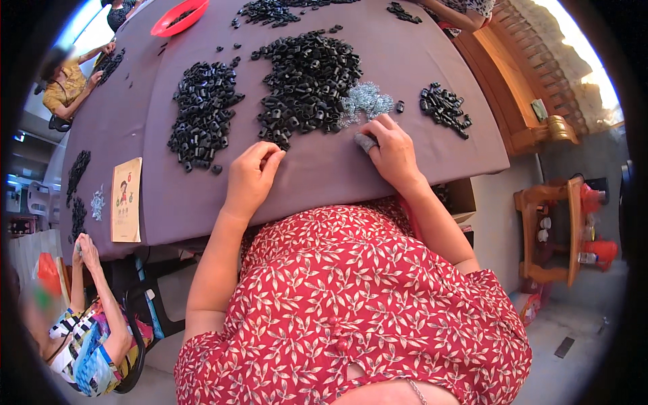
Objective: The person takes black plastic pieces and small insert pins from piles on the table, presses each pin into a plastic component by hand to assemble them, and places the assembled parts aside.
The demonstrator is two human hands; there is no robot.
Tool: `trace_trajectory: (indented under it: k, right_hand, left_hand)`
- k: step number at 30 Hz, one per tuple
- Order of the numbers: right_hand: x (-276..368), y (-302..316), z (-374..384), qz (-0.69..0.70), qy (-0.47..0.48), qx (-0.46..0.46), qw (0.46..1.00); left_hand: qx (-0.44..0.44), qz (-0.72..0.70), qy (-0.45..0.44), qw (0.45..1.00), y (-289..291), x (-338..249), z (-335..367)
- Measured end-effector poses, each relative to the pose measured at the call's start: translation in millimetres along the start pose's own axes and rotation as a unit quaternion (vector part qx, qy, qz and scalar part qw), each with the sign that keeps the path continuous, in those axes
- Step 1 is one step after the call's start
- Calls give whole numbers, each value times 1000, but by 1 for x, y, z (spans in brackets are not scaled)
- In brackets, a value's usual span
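Your right hand (395,154) was nearer the silvery heap (368,101), which lay just ahead of its fingertips and slightly left. Your left hand (251,175) had curled fingers at the near end of the large black heap (307,84), whose long axis ran away from you. I could not tell whether either grip was closed on a piece. The black heap hemmed the silvery one on its left; a lone black piece (400,106) lay to its right on the counter (324,169).
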State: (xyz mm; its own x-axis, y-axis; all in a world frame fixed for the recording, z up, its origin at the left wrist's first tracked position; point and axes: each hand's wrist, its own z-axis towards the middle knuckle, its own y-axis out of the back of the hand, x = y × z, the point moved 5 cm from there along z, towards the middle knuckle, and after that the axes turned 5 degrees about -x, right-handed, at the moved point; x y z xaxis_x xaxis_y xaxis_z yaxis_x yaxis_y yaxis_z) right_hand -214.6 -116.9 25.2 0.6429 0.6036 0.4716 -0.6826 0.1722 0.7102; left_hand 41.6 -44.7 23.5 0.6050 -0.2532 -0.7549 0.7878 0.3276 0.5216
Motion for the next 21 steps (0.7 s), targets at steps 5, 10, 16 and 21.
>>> trace_trajectory:
  k: [5, 10, 16, 21]
  right_hand:
    - [-11, 2, -1, 9, -20, -16, 1000]
    - [-38, 22, -6, 179, -109, -139, 968]
    - [-56, 38, -11, 25, -119, -68, 990]
    - [-42, 36, -9, -53, -54, -68, 995]
  left_hand:
    - [0, -6, -7, 1000, -1, -1, 0]
    - [4, -9, 4, 1000, 0, 0, -1]
    - [5, -4, 5, 1000, 1, -2, 0]
    - [3, -9, 9, 1000, 0, 0, 0]
